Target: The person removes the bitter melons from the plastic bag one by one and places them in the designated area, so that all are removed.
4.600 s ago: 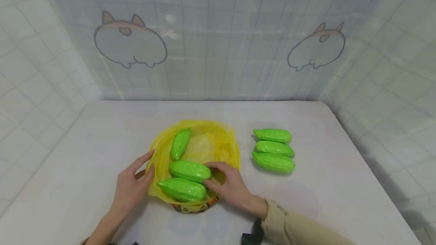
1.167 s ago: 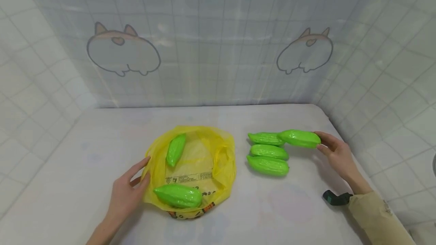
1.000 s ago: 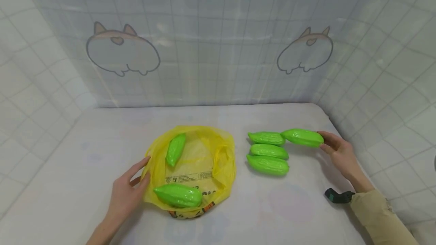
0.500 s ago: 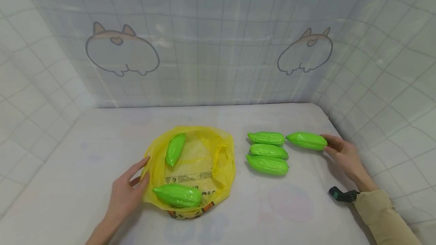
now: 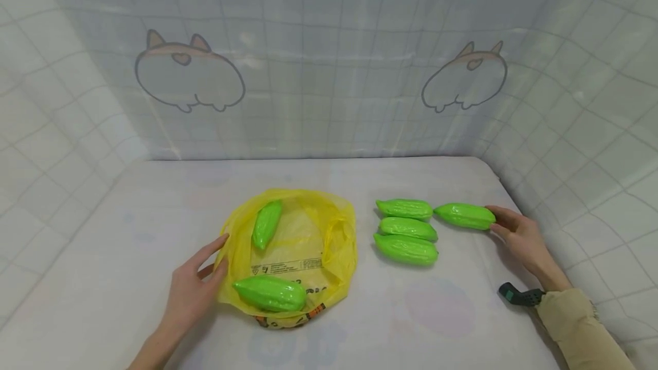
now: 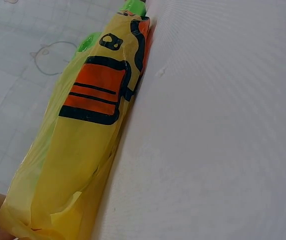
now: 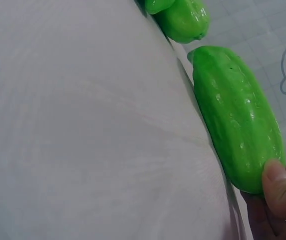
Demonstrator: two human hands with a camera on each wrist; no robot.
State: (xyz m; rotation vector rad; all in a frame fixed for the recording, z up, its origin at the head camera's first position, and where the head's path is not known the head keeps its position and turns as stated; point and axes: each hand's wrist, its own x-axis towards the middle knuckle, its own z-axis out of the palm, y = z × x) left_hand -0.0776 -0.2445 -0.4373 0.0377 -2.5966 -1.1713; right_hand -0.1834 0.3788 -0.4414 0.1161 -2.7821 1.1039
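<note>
My right hand (image 5: 523, 242) pinches the blunt end of a glossy, ridged green bitter melon (image 5: 465, 216) at the right of the table. In the right wrist view, the thumb presses on top of this bitter melon (image 7: 235, 117). Its pointed tip lies by a column of three more bitter melons (image 5: 408, 226). My left hand (image 5: 194, 289) holds the left rim of an open yellow plastic bag (image 5: 339, 270), its fingers partly hidden. Inside the bag lie one bitter melon at the back (image 5: 267, 225) and another at the front (image 5: 271, 293).
A white covered table (image 5: 385, 324) bears everything. Tiled-pattern sheets (image 5: 329, 73) with animal drawings rise behind and at both sides. A small black device (image 5: 520, 294) sits by the right sleeve (image 5: 581, 324).
One bitter melon was taken out of the bag, carried right over the column and lowered onto the table beside it. The left hand stays at the bag's rim.
</note>
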